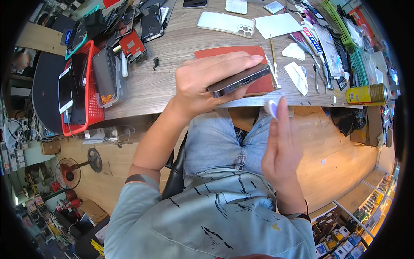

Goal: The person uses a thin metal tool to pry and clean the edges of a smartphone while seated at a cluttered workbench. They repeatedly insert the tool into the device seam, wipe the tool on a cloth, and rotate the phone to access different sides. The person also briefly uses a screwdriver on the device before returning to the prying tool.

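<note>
My left hand (202,77) is closed around a dark smartphone (241,81), raised above the table's front edge and tilted, with its port edge turned toward me. Below and behind it lies a red-brown pad (262,88), partly hidden by the hand. To the right and nearer to my body is my right hand (282,149), its fingers stretched upward and slightly blurred. At its fingertips shows a small white and violet thing (271,108), too smeared to name. The right hand is apart from the phone.
A red plastic basket (91,93) with phones stands at the left, near stacked phone parts (152,23). A pale phone case (220,22) lies at the back. Pliers (319,80), a glue tube (311,41), white wipes (296,77) and a yellow can (366,95) occupy the right.
</note>
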`<state>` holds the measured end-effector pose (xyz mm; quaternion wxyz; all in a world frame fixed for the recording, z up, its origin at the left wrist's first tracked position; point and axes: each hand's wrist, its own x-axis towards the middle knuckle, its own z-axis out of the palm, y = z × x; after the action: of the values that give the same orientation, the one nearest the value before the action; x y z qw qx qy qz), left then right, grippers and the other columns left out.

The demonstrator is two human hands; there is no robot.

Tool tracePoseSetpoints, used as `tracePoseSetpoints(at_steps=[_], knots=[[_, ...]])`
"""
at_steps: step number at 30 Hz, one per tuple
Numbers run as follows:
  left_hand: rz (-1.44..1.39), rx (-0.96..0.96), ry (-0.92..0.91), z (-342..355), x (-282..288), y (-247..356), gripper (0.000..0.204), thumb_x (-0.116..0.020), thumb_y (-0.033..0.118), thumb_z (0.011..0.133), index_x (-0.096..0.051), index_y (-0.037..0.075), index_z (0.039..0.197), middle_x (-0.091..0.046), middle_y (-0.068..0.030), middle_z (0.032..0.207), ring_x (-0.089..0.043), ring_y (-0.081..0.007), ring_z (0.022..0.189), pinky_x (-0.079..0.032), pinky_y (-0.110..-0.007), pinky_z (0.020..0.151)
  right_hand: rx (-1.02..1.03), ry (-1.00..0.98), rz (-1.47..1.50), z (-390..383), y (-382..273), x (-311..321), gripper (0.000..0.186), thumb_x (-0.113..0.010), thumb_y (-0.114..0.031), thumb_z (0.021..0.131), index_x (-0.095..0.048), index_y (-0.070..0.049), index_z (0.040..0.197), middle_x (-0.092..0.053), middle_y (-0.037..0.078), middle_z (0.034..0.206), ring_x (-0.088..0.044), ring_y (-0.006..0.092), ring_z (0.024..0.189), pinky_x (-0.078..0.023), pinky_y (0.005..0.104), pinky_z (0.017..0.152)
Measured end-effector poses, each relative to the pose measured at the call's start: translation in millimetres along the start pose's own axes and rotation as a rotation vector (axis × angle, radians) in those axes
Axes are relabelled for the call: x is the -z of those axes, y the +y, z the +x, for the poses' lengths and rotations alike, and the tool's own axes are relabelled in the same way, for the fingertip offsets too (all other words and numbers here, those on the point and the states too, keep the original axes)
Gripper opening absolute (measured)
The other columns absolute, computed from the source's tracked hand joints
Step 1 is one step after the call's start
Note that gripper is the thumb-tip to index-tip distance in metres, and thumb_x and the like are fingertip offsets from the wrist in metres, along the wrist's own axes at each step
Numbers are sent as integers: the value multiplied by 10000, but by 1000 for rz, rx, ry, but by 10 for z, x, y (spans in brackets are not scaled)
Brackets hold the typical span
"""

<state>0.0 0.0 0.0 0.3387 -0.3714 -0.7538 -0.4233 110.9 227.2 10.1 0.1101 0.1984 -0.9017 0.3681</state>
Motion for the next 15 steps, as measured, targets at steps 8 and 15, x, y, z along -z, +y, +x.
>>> tracePoseSetpoints(at_steps=[8, 15], knots=[[-3, -19, 37, 69, -91, -29, 331, -828, -1, 831, -780, -18, 1158, -821, -144, 1024, -814, -279, 934, -647, -332, 803, 165, 179, 1, 181, 150, 60, 648, -553, 177, 942, -436, 93, 1574, -670, 257, 1288, -625, 315, 883, -532, 356, 815], [20, -29, 30, 52, -77, -44, 337, -826, -7, 825, -779, -19, 1158, -820, -149, 1028, -814, -281, 941, -648, -331, 803, 131, 186, 35, 182, 153, 48, 631, -552, 177, 951, -445, 94, 1567, -675, 249, 1265, -616, 308, 880, -530, 353, 818]])
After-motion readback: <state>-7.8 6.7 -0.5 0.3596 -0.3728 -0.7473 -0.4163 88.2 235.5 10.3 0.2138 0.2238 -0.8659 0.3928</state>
